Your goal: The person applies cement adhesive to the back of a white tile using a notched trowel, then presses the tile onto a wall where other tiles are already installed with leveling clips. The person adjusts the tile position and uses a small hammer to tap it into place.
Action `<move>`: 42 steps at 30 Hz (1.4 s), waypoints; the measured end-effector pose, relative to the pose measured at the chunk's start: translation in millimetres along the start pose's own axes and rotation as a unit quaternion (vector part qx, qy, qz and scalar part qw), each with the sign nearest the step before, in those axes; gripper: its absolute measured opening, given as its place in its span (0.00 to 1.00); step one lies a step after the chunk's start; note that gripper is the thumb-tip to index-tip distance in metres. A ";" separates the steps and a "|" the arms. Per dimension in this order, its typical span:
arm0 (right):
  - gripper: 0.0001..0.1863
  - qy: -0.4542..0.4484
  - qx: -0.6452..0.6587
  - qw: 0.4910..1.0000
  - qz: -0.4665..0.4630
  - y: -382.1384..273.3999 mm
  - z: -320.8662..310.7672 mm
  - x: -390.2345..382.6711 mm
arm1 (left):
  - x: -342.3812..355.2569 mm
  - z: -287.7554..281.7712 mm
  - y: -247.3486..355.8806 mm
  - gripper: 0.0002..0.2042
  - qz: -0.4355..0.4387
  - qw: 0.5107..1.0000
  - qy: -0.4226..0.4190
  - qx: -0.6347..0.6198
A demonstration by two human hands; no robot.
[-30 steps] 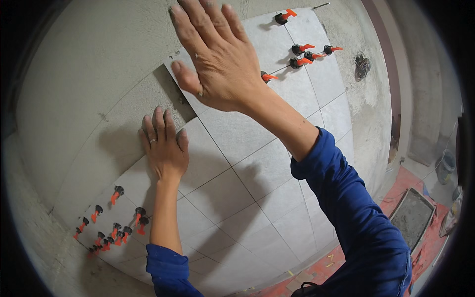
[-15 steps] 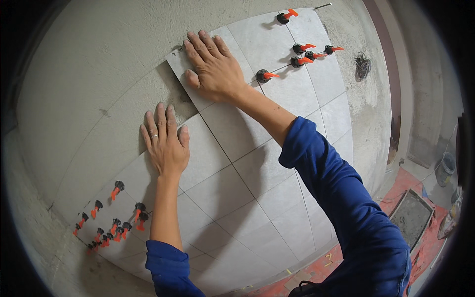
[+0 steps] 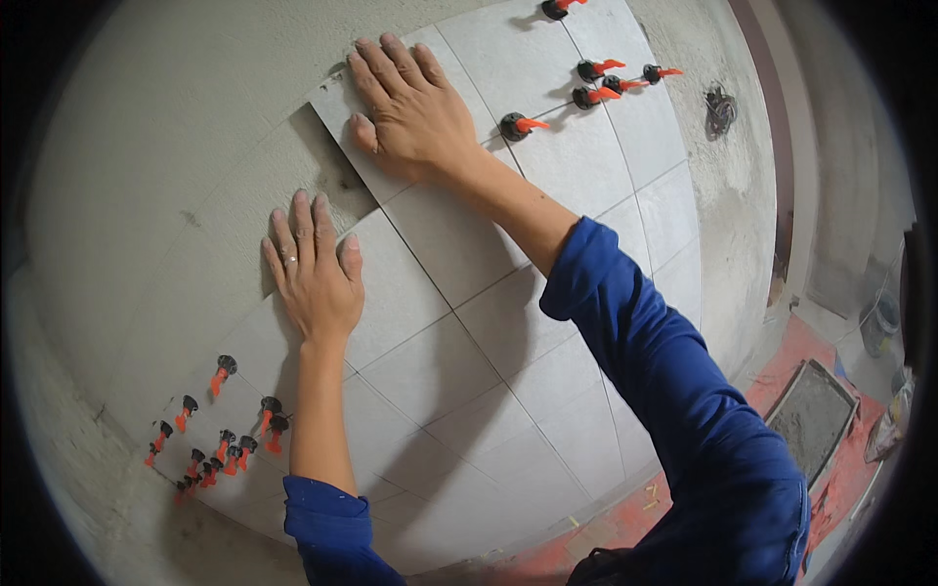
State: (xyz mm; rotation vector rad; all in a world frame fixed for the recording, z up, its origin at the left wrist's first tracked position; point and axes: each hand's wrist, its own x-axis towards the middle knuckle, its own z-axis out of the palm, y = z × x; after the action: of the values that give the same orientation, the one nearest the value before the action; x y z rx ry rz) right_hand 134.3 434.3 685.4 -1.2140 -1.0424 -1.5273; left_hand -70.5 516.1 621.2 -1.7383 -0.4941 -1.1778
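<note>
My right hand (image 3: 415, 112) lies flat on a light grey wall tile (image 3: 337, 103) at the upper end of the tiling, fingers spread and reaching its top edge. Lower and to the left, my left hand (image 3: 315, 273) rests with straight fingers over the top edge of another grey tile (image 3: 386, 259). Its fingertips lie against the rough wall (image 3: 176, 166), and a ring shows on one finger. Neither hand holds anything. Between the two hands, a darker patch of wall (image 3: 337, 176) shows beside the upper tile's side edge.
Black tile levelling clips with red handles, such as this clip (image 3: 518, 126), sit in the joints at upper right. Several more clips (image 3: 225, 369) cluster at lower left. Coiled wires (image 3: 720, 112) stick out of the wall. A mortar tray (image 3: 813, 415) and a bucket (image 3: 879, 327) stand at lower right.
The view has shifted slightly, so the hands and upper tiles appear higher and a little further left. Both hands stay flat in about the same places on the wall.
</note>
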 end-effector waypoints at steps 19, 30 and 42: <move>0.35 -0.015 -0.037 0.999 -0.011 -9.4 -47.8 19.7 | 1.1 -4.7 1.7 0.28 -0.002 1.000 -0.015 0.000; 0.35 0.009 -0.039 0.999 -0.021 10.3 -7.3 9.4 | 1.1 -5.9 2.1 0.29 -0.008 1.000 -0.024 0.015; 0.37 0.034 -0.015 0.999 0.006 -14.3 -70.5 43.5 | -0.4 -3.8 2.0 0.28 0.000 1.000 -0.007 -0.019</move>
State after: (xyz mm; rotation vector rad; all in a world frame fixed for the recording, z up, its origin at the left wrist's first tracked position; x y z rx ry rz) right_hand 99.4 364.0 715.5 -1.1790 -0.9678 -1.5694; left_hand -71.1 511.9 620.2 -1.7800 -0.4832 -1.1828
